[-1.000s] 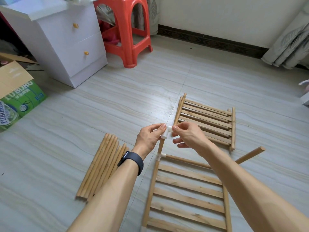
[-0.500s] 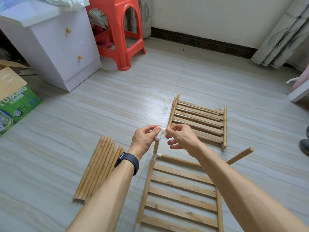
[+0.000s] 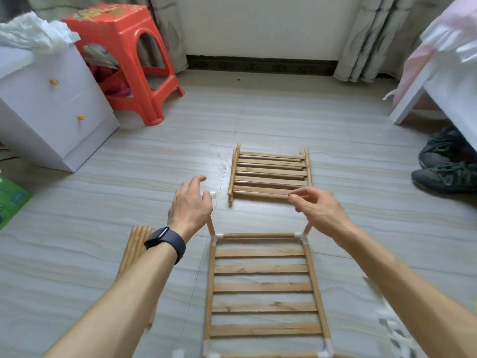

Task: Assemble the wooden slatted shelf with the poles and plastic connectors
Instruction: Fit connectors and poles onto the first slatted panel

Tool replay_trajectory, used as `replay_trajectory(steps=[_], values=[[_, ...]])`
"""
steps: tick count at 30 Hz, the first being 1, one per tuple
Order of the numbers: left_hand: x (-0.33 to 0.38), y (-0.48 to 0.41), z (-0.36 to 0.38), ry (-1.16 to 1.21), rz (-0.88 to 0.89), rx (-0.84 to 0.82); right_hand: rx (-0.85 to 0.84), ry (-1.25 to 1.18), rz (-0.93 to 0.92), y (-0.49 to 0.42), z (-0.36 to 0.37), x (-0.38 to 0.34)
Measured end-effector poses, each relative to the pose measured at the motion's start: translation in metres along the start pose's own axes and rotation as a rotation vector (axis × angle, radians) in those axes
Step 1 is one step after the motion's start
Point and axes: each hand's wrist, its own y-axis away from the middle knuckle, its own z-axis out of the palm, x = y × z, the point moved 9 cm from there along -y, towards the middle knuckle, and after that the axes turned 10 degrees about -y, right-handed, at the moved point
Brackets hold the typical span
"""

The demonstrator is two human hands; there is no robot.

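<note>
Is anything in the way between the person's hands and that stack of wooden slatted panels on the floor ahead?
Nothing visible is. The left hand and right hand hover by the near edge of the stack of wooden slatted panels, with only bare grey floor showing between.

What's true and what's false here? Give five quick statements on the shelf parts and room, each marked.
1. A stack of slatted panels lies on the floor beyond the near panel. True.
2. The plastic stool is blue. False: it is red.
3. The loose poles lie right of the near panel. False: they lie to its left.
4. A white connector caps the left upright pole. True.
5. A dark watch sits on the left wrist. True.
</note>
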Motion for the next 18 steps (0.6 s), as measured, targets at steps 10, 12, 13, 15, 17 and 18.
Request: replay_trajectory(steps=[10, 12, 13, 15, 17, 18], values=[[0.136, 0.106, 0.182, -0.300, 0.427, -0.469, 0.337, 0.158, 0.598, 0.146, -0.139, 0.295], [0.121, 0.146, 0.243, -0.387, 0.389, -0.616, 0.280, 0.247, 0.691, 0.172, -0.130, 0.332], [0.110, 0.165, 0.269, -0.437, 0.367, -0.686, 0.263, 0.285, 0.716, 0.180, -0.127, 0.345], [0.086, 0.200, 0.312, -0.548, 0.347, -0.811, 0.247, 0.365, 0.752, 0.192, -0.124, 0.361], [0.061, 0.223, 0.336, -0.647, 0.346, -0.882, 0.247, 0.435, 0.770, 0.195, -0.124, 0.370], [0.048, 0.229, 0.342, -0.682, 0.346, -0.901, 0.251, 0.452, 0.760, 0.193, -0.125, 0.372]])
